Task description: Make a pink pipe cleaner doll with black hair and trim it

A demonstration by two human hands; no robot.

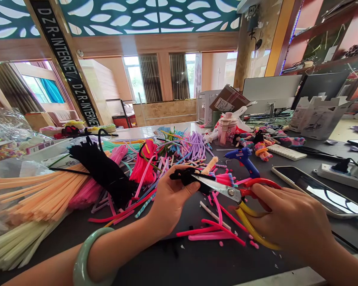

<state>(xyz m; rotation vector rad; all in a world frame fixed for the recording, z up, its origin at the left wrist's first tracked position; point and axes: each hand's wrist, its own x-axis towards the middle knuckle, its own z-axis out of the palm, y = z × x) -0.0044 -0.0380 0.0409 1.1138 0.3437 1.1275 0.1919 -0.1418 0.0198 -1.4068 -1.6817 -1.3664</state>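
My left hand (170, 202) is closed on a fuzzy black pipe-cleaner piece (185, 174), pinched between thumb and fingers. My right hand (289, 222) grips scissors (231, 193) with one red and one yellow handle. Their metal blades reach left to the black piece, just above my left thumb; whether they are cutting into it I cannot tell. Beyond the blades lie a pink and blue fuzzy piece (223, 178) and a peach fuzzy piece (210, 165). Loose pink pipe cleaners (210, 234) and small scraps lie on the dark table below my hands.
Bundles of black (104, 171), peach (53, 190) and pale green pipe cleaners (18, 242) fill the left side. A blue glue gun (243, 159) lies behind the scissors. To the right are a phone (319, 190), a power strip (335, 174) and a pink bottle (226, 129).
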